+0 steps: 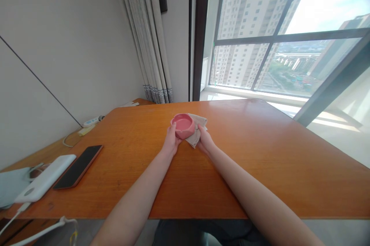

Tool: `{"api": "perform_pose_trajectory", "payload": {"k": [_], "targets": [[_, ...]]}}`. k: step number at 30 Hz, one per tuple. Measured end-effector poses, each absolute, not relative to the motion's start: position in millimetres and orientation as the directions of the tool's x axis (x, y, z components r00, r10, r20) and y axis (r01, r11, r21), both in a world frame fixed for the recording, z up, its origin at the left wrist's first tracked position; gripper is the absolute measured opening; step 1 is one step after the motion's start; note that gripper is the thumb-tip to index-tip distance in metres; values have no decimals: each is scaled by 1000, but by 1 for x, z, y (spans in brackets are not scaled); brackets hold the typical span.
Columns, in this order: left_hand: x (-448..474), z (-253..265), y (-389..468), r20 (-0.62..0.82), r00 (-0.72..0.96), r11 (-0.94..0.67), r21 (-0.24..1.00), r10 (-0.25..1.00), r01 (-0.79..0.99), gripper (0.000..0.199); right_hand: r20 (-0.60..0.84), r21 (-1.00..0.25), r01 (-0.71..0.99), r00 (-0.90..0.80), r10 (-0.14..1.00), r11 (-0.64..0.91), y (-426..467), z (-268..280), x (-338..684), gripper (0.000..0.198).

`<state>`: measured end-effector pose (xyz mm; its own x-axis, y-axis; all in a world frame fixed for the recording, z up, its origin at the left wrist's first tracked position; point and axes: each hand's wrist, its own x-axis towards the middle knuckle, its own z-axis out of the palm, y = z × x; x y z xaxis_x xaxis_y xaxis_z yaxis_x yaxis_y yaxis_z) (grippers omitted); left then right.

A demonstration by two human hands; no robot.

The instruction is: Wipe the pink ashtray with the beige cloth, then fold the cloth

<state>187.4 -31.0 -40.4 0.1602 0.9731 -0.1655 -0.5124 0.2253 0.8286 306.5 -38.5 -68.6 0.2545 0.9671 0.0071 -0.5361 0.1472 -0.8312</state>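
Observation:
A small pink bowl (184,123) is held over the middle of the wooden table, its opening tilted toward me. My left hand (172,140) grips its left side, the thumb at the rim and the other fingers underneath. My right hand (206,140) is closed on a light grey-beige cloth (196,133), which lies against the right side of the bowl. Part of the cloth is hidden behind the bowl, and some of my right fingers are covered by the cloth.
On the table (138,130), to the left, lie a dark phone (78,166) and a white power bank (46,178) with a cable. A power strip (91,121) sits by the wall. Beyond the table are a curtain (144,34) and a large window (260,40).

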Motion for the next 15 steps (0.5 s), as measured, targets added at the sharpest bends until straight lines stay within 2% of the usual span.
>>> {"api": "perform_pose_trajectory", "payload": {"k": [3,5,8,10,12,15], "targets": [[187,-42,-29,-146,48,150,837,988,-526,45,-13,-771,-626,200,980,117,-45,-64,292,32],[186,-42,-31,-158,47,161,856,986,-491,53,-17,-763,-634,215,976,126,-47,-60,290,32],[185,-39,-38,-160,190,229,876,969,-425,57,-88,-795,-600,264,960,92,-43,-55,304,27],[185,-37,-43,-188,355,319,877,916,-359,55,-143,-828,-560,276,951,38,-38,-54,319,21],[187,-37,-46,-228,449,376,885,864,-275,55,-196,-840,-543,263,945,-23,-34,-55,332,18],[190,-41,-45,-214,359,317,912,909,-261,52,-229,-829,-557,250,941,-54,-33,-59,332,21]]}}
